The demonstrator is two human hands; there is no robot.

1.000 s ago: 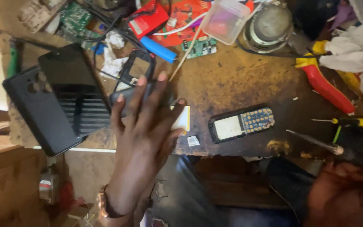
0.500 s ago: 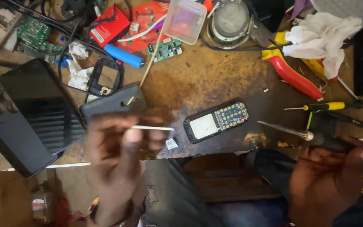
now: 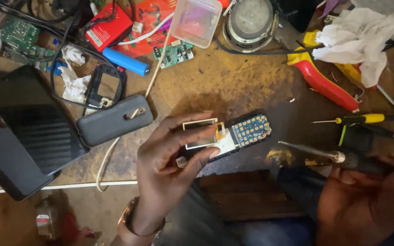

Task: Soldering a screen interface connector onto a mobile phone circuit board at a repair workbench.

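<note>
My left hand (image 3: 172, 159) pinches a small rectangular screen module (image 3: 200, 134) between thumb and fingers, lifted off an opened keypad phone (image 3: 247, 132) whose blue circuit board with gold contacts shows. The phone lies on the brown workbench (image 3: 233, 86) just right of my fingers. At the lower right my right hand (image 3: 365, 200) grips a dark-handled screwdriver (image 3: 315, 151), its metal shaft pointing left toward the phone.
A dark tablet (image 3: 28, 123) and a grey phone back cover (image 3: 115, 119) lie at the left. Behind are a blue cylinder (image 3: 126, 61), red box (image 3: 108, 25), green circuit board (image 3: 175, 52), clear plastic tub (image 3: 196, 22), round speaker (image 3: 251, 20), red-yellow pliers (image 3: 324, 79), white cloth (image 3: 359, 38), yellow-handled screwdriver (image 3: 365, 119).
My left hand has drawn back from over the bench and now holds the screen module at the phone. The phone's keypad cover is off, baring the board. The right hand with the screwdriver has come closer.
</note>
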